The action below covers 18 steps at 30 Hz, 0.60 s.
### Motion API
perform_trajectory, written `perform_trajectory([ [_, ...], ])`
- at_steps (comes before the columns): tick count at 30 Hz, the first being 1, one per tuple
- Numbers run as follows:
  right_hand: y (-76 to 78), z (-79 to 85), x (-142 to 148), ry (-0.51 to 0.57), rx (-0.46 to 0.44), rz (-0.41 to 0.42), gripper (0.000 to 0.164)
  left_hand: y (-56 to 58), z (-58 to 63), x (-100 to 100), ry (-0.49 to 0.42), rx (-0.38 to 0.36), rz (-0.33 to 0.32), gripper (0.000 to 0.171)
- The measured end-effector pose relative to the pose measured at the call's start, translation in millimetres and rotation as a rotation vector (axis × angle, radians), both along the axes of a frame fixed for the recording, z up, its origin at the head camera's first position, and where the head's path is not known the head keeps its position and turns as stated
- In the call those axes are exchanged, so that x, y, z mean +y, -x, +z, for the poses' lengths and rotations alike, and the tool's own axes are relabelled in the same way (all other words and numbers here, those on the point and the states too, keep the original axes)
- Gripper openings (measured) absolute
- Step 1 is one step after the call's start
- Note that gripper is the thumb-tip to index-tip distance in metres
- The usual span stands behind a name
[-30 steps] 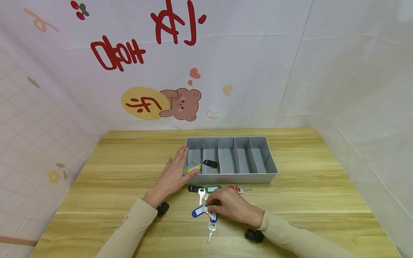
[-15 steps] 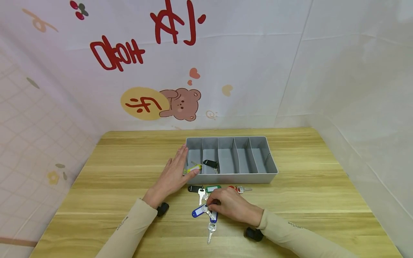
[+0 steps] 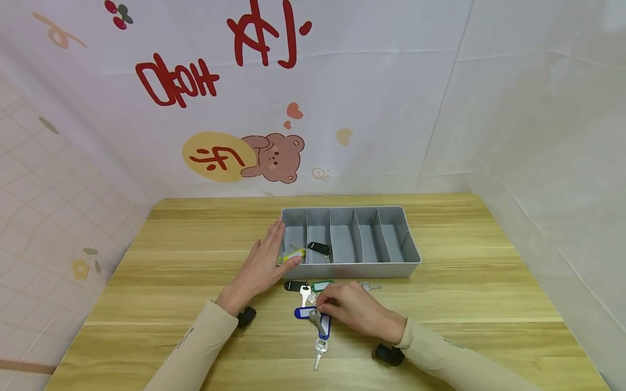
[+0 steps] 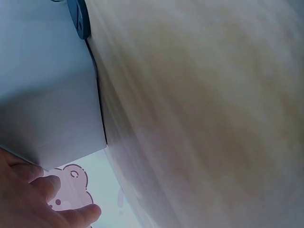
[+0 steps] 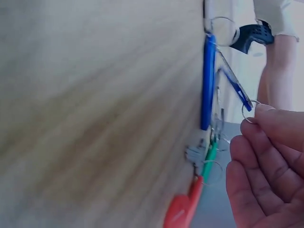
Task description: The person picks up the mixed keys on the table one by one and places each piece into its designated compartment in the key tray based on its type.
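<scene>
My right hand (image 3: 357, 309) pinches the metal ring (image 5: 247, 118) of a key with a blue tag (image 3: 303, 313). Key (image 3: 319, 323) and tag hang from that ring, just above a second blue tag (image 3: 325, 327) whose silver key (image 3: 320, 352) lies on the table. Along the left end of a grey divided tray (image 3: 352, 270), my left hand (image 3: 261, 263) rests with straight fingers, its thumb at the front rim. Inside the tray, a yellow tag (image 3: 297, 254) lies in the leftmost compartment and a black tag (image 3: 319, 248) in the one beside it.
In front of the tray lie another black tag (image 3: 295, 286) with a key (image 3: 305, 294) and a green tag (image 3: 321, 285). A red tag (image 5: 183, 204) shows in the right wrist view. Behind the wooden table (image 3: 464, 326) stands a printed white backdrop (image 3: 391, 108).
My right hand has lifted slightly with the blue-tagged key, and the tag has swung more level. The red tag is now hidden behind this hand in the head view. My left hand stays put.
</scene>
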State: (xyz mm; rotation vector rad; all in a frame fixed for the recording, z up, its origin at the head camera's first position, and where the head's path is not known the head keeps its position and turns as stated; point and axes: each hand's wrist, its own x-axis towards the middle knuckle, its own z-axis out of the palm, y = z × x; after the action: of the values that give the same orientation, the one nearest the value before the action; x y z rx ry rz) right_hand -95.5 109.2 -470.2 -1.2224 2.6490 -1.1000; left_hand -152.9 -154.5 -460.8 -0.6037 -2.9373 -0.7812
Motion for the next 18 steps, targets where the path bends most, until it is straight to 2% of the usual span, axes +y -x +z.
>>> perform_trajectory([
  [6,-1.4,11.5,8,0.098,-0.035,-0.041,0.009,-0.1,0.1,0,-0.001,-0.005,0.005,0.096],
  [18,3.7,28.1,26,0.182,0.119,-0.077,0.013,-0.7,2.3,2,0.016,-0.018,0.012,0.097],
])
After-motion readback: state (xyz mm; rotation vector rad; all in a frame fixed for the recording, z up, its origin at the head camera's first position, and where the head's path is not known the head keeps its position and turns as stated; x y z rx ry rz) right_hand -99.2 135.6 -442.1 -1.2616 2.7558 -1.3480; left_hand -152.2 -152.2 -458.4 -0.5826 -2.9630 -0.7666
